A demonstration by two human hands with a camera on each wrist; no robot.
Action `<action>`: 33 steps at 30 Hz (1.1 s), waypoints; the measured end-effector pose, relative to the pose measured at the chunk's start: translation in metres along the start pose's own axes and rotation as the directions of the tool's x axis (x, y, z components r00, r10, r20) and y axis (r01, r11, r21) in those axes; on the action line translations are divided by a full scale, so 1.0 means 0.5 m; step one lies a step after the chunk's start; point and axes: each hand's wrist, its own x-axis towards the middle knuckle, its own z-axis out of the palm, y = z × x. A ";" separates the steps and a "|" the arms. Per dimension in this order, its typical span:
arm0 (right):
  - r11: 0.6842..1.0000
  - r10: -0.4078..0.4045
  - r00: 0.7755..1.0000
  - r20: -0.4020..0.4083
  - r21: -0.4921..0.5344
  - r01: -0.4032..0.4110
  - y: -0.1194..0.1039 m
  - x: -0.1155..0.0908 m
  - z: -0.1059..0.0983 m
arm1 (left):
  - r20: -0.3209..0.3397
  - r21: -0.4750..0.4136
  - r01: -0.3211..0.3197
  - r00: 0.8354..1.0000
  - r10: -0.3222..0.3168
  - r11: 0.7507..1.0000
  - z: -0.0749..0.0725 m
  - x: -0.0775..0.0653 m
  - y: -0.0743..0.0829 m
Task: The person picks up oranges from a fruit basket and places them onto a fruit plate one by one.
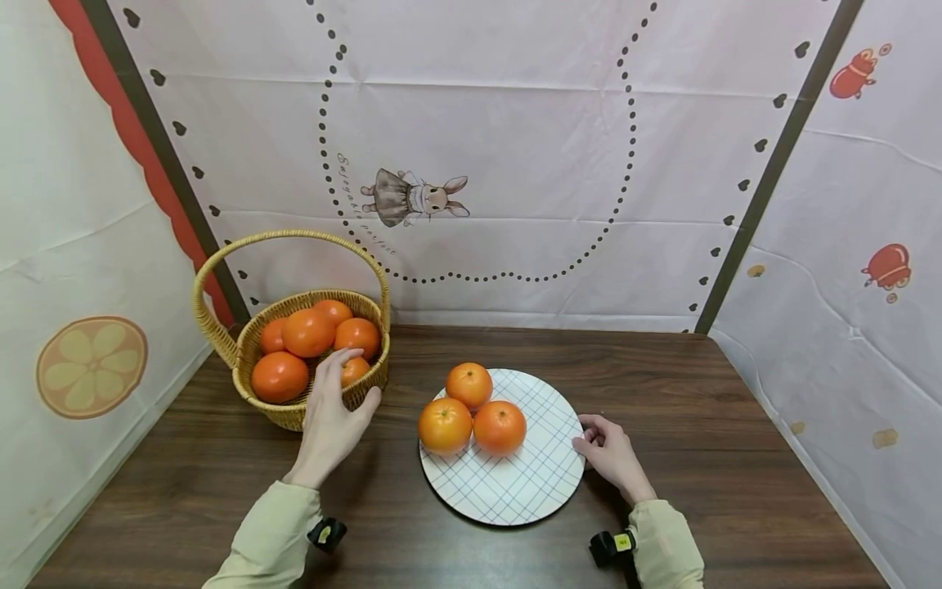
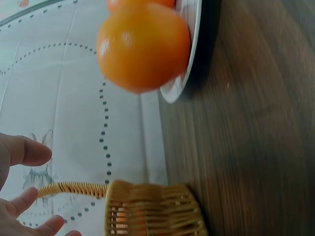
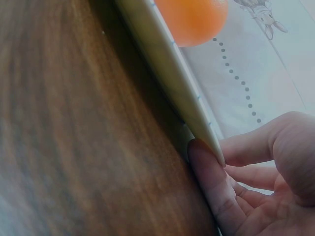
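Note:
My left hand (image 1: pixel 331 425) reaches over the near right rim of a wicker basket (image 1: pixel 285 417), thumb and fingers spread apart and holding nothing. Several oranges (image 1: pixel 280 377) lie in the basket; one of them (image 1: pixel 355 370) is partly hidden behind my left fingers. With my right hand (image 1: pixel 614 458) I pinch the right rim of a round white plate (image 1: pixel 530 491) with blue checked lines. In the right wrist view, a finger lies under the rim (image 3: pixel 209 130) and the thumb above it. Three oranges (image 1: pixel 500 428) sit together on the plate's left part.
The basket's tall arched handle (image 1: pixel 294 235) rises above the fruit. A dark wooden table (image 1: pixel 736 458) carries basket and plate. Printed white cloth (image 1: pixel 508 147) hangs behind the table and along both sides. Each sleeve has a black wrist camera (image 1: pixel 327 534) at its cuff.

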 end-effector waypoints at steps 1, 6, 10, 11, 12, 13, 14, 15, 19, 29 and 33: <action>1.000 -0.005 1.000 0.002 -0.004 0.005 0.001 0.000 0.000 | 0.003 0.010 0.013 1.000 -0.013 1.000 -0.003 0.002 -0.002; 1.000 -0.005 1.000 0.003 -0.009 0.005 0.001 -0.001 -0.001 | 0.037 0.046 0.080 0.996 -0.082 0.996 -0.012 0.011 -0.012; 1.000 -0.002 1.000 0.003 -0.003 0.002 0.002 0.000 -0.001 | 0.059 0.067 0.113 0.991 -0.117 0.991 -0.015 0.018 -0.019; 1.000 -0.002 1.000 0.003 -0.003 0.002 0.002 0.000 -0.001 | 0.064 0.070 0.119 0.990 -0.123 0.990 -0.016 0.020 -0.021; 1.000 -0.001 1.000 0.002 -0.002 0.001 0.002 0.000 -0.001 | 0.068 0.074 0.124 0.989 -0.129 0.990 -0.017 0.022 -0.023; 1.000 -0.001 1.000 0.002 -0.002 0.001 0.002 0.000 -0.001 | 0.070 0.078 0.128 0.989 -0.133 0.989 -0.017 0.024 -0.025; 1.000 -0.001 1.000 0.002 -0.002 0.001 0.002 0.000 -0.001 | 0.073 0.083 0.132 0.988 -0.138 0.988 -0.018 0.026 -0.027; 1.000 -0.001 1.000 0.001 -0.003 0.001 0.002 0.000 -0.001 | 0.077 0.091 0.137 0.987 -0.144 0.986 -0.018 0.028 -0.029; 1.000 -0.004 1.000 0.000 -0.001 0.004 0.001 0.001 0.000 | 0.092 0.132 0.159 0.981 -0.172 0.978 -0.021 0.037 -0.037; 1.000 -0.008 1.000 0.005 0.001 0.008 0.001 -0.003 0.001 | 0.156 0.233 0.236 0.949 -0.275 0.944 -0.023 0.073 -0.062; 1.000 -0.005 1.000 0.003 0.006 0.005 -0.001 -0.003 0.000 | 0.233 0.277 0.263 0.915 -0.330 0.924 -0.020 0.095 -0.065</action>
